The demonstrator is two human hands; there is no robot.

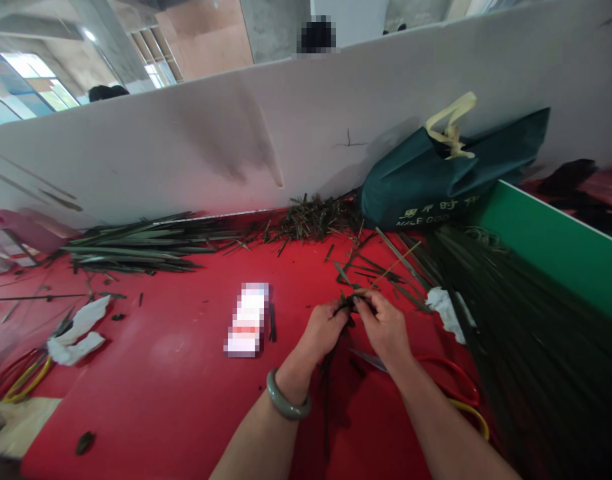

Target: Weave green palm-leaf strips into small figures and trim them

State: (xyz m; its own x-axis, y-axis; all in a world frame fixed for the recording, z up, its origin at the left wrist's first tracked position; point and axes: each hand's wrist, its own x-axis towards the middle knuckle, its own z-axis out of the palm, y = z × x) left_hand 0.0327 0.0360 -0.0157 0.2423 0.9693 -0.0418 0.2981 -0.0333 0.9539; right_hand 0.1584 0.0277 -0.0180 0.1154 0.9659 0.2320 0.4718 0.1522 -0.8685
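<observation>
- While both hands are meeting over the red bench (171,387), the left grip (327,327) is pinching a small dark leaf piece (344,303) between thumb and fingers, with hardly any gap.
- The right grip (385,323) is holding the same piece from its other side, thumb and fingertips pressed together on it.
- The leaf piece is sitting between the two grips; its exact form is hiding behind the fingers.
- A thin dark strip (327,400) is trailing from beneath the grips, between the forearms.
- Red-and-yellow scissors (453,373) are lying under the right forearm, blades pointing toward the grips.
- A blurred-out bright rectangle (249,320) is lying left of the left grip.
- White tissue (446,310) is resting just right of the right grip, and long dark leaves (521,333) are spreading beyond it.
- Leaf scraps (313,219) are heaping up ahead of the grips; a dark green bag (411,180) is standing ahead and to the right.
- A leaf bundle (136,243) is lying well off, ahead and left.
</observation>
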